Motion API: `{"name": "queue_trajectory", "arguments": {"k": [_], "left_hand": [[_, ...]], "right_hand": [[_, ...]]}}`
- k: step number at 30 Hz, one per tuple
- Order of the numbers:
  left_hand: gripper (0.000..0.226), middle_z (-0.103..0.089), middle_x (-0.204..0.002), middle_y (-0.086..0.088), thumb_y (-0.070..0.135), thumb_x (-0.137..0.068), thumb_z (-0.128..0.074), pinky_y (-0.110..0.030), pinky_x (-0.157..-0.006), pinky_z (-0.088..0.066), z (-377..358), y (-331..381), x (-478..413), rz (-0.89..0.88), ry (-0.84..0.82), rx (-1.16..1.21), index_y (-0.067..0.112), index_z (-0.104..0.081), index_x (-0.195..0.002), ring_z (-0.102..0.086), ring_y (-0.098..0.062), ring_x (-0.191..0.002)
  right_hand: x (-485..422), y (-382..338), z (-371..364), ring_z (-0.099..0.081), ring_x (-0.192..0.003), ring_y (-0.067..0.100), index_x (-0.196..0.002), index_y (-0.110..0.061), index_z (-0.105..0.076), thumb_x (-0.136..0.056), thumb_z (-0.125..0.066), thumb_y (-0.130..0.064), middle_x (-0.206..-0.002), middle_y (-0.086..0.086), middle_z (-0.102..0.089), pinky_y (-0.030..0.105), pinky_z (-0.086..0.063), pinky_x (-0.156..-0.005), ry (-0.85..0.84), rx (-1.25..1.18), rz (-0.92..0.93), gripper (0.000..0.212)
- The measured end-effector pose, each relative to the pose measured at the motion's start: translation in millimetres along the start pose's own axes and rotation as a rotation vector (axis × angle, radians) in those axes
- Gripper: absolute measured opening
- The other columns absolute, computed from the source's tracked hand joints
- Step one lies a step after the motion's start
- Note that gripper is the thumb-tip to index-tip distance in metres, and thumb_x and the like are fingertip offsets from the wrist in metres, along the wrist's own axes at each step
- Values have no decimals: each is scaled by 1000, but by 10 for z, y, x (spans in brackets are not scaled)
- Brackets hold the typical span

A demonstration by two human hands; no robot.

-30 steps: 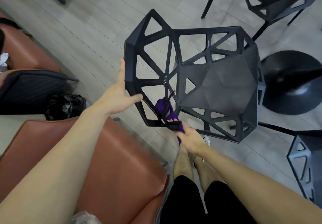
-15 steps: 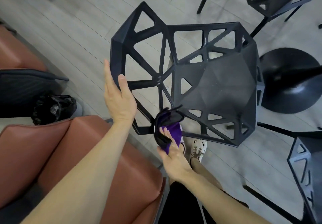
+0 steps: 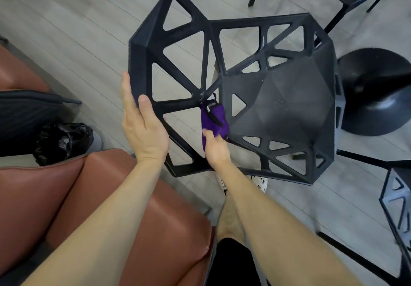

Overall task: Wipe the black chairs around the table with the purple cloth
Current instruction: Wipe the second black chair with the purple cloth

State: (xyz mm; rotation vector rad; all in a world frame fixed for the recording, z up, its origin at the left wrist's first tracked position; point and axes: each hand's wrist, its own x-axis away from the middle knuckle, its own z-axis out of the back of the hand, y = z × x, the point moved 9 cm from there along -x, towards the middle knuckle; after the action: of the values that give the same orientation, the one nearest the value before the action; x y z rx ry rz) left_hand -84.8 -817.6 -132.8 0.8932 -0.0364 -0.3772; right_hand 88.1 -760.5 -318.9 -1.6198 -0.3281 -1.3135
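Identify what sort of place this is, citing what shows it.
Probably a café or lounge seating area: matching black angular cut-out plastic chairs, a black round pedestal table base and brown leather sofa cushions.

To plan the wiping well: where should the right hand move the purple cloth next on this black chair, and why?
Probably slide the purple cloth along the horizontal strut of the black chair toward the left hand: the right hand holds it where the struts meet, and the left hand steadies the backrest edge.
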Motion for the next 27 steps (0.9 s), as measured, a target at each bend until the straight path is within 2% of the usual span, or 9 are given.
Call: {"name": "queue_trajectory", "arguments": {"k": [5, 8, 10, 12, 14, 16, 19, 23, 27], "left_hand": [[56, -54, -159, 12, 25, -106, -48, -7, -107, -36, -12, 85, 3, 37, -39, -29, 23, -44, -162, -55, -7, -138], [37, -67, -130, 5, 35, -104, -50, -33, -93, -46, 72, 150, -283, -1, -21, -173, 15, -59, -134, -61, -15, -108], [38, -62, -118, 1, 42, -104, -46, -38, -85, -41, -4, 167, -497, -4, -67, -260, 12, -57, -124, -53, -17, -99], [44, -61, -124, 8, 43, -107, -44, -35, -91, -42, -132, 222, -543, -58, -156, -229, 15, -54, -139, -53, -12, -106], [54, -57, -153, 9, 40, -112, -41, -24, -111, -40, -180, 267, -502, -150, -194, -164, 18, -42, -162, -55, -13, -135], [58, -47, -168, 2, 36, -114, -36, -16, -112, -36, -171, 229, -479, -197, -216, -168, 24, -30, -170, -53, -14, -143], [59, -63, -143, -24, 33, -112, -31, -29, -80, -40, -156, 123, -503, -160, -239, -208, 34, -27, -171, -55, -25, -84], [60, -76, -129, -10, 30, -110, -29, -41, -76, -46, -169, 95, -485, -170, -285, -150, 31, -28, -171, -55, -25, -72], [60, -74, -128, -20, 26, -110, -29, -33, -69, -36, -153, 66, -479, -136, -291, -94, 28, -30, -170, -46, -6, -62]], "right_hand": [[271, 503, 359, -59, -123, 27, -131, -15, -67, -93, -52, -65, -134, 6, -64, 45, -42, -112, 11, -157, -150, 64], [106, 369, 527, -71, -107, 29, -128, -15, -68, -81, -61, -67, -123, 9, -74, 50, -56, -103, 137, -456, -177, 71], [-32, 158, 602, -70, -71, 24, -123, -9, -67, -83, -60, -64, -88, 12, -77, 46, -61, -73, 201, -543, -144, 68], [-148, -76, 631, -50, -49, 20, -117, -10, -61, -97, -54, -54, -63, 5, -57, 31, -43, -51, 217, -511, -119, 49], [-304, -312, 580, -54, -61, 23, -121, -15, -57, -102, -49, -54, -83, 5, -61, 31, -45, -56, 205, -504, -118, 44], [-541, -540, 470, -62, -91, 27, -129, -16, -60, -105, -46, -53, -120, 11, -68, 41, -55, -83, 174, -463, -74, 47], [-829, -667, 174, -61, -125, 30, -147, -10, -59, -107, -44, -51, -145, 13, -62, 40, -48, -109, 108, -347, -83, 59], [-358, -807, -1, -39, -151, 37, -157, -20, -49, -115, -32, -37, -165, 18, -41, 48, -29, -125, 72, -106, 17, 49], [-135, -703, -115, -43, -150, 33, -153, -17, -55, -112, -34, -48, -162, 14, -47, 47, -29, -125, 35, -198, 4, 55]]}}
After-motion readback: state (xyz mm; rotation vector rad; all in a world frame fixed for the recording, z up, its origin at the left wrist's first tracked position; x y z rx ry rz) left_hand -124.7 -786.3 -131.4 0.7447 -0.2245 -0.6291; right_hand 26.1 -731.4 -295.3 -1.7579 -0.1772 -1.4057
